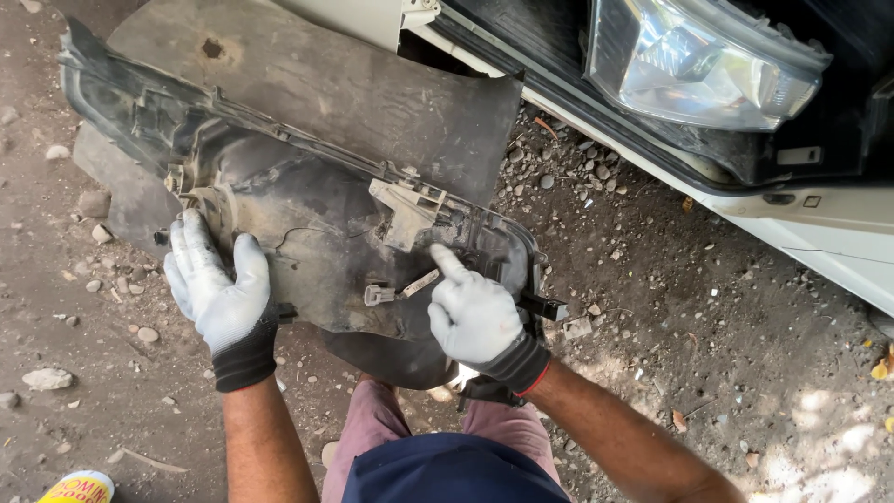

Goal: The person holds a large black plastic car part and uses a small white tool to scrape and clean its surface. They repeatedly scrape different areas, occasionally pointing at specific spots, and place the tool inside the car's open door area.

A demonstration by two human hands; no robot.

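While I crouch over the dirt ground point(726, 354), a big dirty black plastic panel point(307, 214) lies in front of my knees, its muddy inner side facing up at me. It runs from the upper left down toward the lower right, and both my gloved hands are on its near edge.

My left hand point(216, 291) lies flat against the left end of the panel, fingers spread and pointing up, the palm pressed on the plastic beside a round opening point(200, 200). It is open and resting there, not wrapped around anything I can see.

My right hand point(473, 315) sits at the panel's right end, loosely curled, with the index finger stretched out and its tip touching the plastic just below a pale grey bracket point(410, 212). The other fingers are folded in; I cannot tell whether they pinch the panel's edge beneath them. Just to the left of this hand a small grey clip point(379, 294) and a pale strip point(421, 282) stick up from the surface, near but not touching the glove.

A black tab point(545, 305) juts from the panel's right edge right beside my knuckles. Up and to the right stands a white car point(819, 233) with its headlight point(698, 65), well apart from my hands. Small stones lie scattered around the panel.
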